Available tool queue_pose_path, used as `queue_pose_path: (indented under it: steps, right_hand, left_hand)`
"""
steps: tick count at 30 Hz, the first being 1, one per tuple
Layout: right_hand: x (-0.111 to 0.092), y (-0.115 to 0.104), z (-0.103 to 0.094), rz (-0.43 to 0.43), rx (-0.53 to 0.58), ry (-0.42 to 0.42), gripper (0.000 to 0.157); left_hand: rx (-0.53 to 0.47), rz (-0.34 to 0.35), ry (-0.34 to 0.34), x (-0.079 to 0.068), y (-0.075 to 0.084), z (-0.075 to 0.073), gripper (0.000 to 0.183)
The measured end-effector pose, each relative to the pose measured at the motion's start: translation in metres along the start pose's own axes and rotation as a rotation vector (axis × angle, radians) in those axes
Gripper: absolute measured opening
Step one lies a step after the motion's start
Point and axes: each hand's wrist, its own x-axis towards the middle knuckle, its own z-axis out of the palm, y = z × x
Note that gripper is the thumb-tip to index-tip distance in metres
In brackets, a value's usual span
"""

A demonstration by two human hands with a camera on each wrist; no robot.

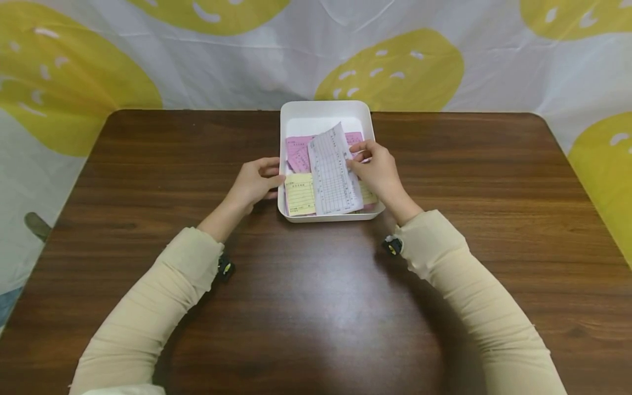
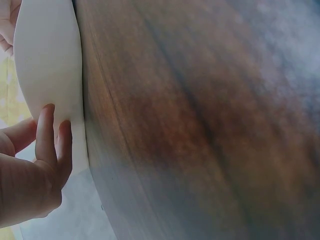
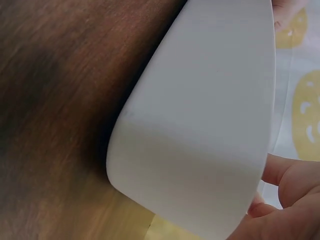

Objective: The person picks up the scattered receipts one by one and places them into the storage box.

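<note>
A white plastic tray [image 1: 321, 109] holds printed paper slips. Pink slips [image 1: 298, 147] lie toward the middle, and a yellow slip [image 1: 299, 195] lies at the front left. Over them slants a white printed form [image 1: 333, 170], its top corner raised. My right hand [image 1: 377, 167] pinches this form at its right edge, inside the tray's right side. My left hand [image 1: 254, 184] holds the tray's left side, thumb at the rim and fingers against the outer wall. In the right wrist view the tray wall [image 3: 195, 110] hides the papers.
The tray stands at the far edge of a dark brown wooden table [image 1: 316, 307]. Right behind that edge hangs a white curtain [image 1: 257, 66] with large yellow shapes. Small black devices [image 1: 392, 246] are worn at both wrists, by the cream sleeves.
</note>
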Motion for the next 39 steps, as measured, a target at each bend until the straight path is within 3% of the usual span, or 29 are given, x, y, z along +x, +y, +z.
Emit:
queue_pose_path:
  steps: [18, 28, 35, 39]
  right_hand:
    - [-0.001, 0.001, -0.005, -0.034, -0.044, -0.017, 0.03]
    - [-0.001, 0.005, -0.025, -0.049, -0.046, 0.026, 0.03]
    - [-0.002, 0.009, -0.051, -0.045, 0.028, 0.101, 0.029]
    - [-0.003, 0.013, -0.066, -0.029, 0.119, 0.158, 0.029]
  left_hand:
    - [0.004, -0.006, -0.002, 0.003, 0.001, 0.001, 0.051]
    - [0.034, -0.007, 0.014, 0.002, 0.004, 0.003, 0.05]
    - [0.248, 0.111, 0.061, 0.0, 0.002, 0.008, 0.047]
    - [0.38, 0.137, 0.089, -0.003, 0.001, 0.008, 0.048]
